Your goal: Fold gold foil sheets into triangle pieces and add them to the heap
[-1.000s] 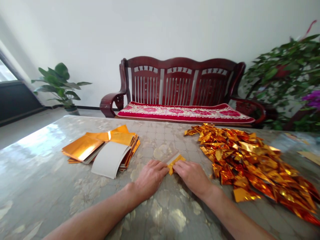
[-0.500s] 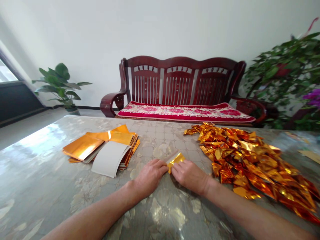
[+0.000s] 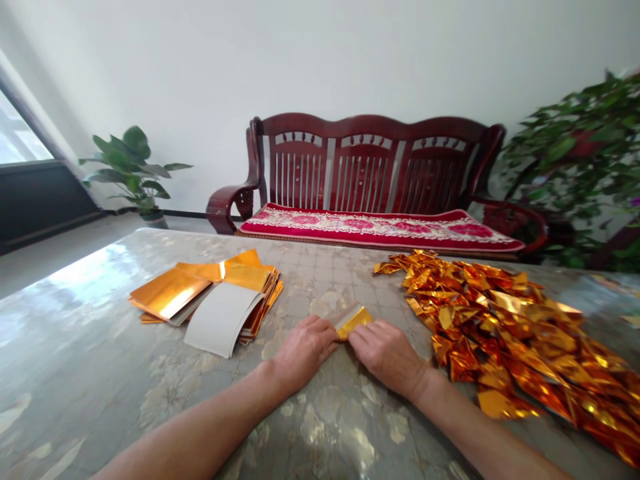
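A small piece of gold foil paper (image 3: 353, 321) lies on the marbled table (image 3: 75, 347), partly folded. My left hand (image 3: 303, 352) pinches its near left edge with the fingers closed. My right hand (image 3: 387, 355) presses on its right side, fingers curled over the paper. To the left lies a stack of flat gold sheets (image 3: 200, 297), one of them turned white side up. To the right spreads a big heap of folded gold foil pieces (image 3: 505, 327).
A dark red wooden bench (image 3: 370, 180) with a red cushion stands behind the table. A potted plant (image 3: 131, 170) stands on the floor at the back left. A leafy plant (image 3: 585, 153) fills the right side.
The camera has shifted a little to the left. Both hands stay on the small gold paper, with the fingers working slightly along its fold.
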Motion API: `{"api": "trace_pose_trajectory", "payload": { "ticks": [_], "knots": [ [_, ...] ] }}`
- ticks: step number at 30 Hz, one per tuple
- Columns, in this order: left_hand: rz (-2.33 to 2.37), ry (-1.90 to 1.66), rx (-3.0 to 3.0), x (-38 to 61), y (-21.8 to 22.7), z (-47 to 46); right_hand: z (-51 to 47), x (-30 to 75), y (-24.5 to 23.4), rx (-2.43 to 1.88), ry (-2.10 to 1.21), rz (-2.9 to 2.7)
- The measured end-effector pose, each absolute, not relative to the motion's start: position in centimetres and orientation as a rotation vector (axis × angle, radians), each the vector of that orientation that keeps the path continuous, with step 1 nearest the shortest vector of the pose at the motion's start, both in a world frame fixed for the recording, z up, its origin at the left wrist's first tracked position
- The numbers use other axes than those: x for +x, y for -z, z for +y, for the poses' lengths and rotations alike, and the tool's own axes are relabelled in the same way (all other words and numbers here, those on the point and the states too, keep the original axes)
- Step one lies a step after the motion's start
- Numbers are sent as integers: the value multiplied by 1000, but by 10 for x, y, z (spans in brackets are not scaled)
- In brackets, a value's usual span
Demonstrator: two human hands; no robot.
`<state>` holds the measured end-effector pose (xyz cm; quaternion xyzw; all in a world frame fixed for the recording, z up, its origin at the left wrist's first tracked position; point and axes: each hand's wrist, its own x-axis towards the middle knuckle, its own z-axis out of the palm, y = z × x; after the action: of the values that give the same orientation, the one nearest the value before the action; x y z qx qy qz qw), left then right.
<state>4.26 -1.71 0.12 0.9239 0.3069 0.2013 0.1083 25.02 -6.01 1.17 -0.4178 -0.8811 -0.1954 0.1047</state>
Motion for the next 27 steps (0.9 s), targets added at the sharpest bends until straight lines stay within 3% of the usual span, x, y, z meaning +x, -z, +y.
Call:
{"api": "trace_pose_trajectory", "payload": {
  "ticks": [15,27],
  "knots": [
    [974,-722,2544,43,6,-12,-55,234,-4,-1508,62,-2272],
    [1000,-809,2388,35,12,-1,-52,233,-2,-1556,2,-2155]
  ]
}}
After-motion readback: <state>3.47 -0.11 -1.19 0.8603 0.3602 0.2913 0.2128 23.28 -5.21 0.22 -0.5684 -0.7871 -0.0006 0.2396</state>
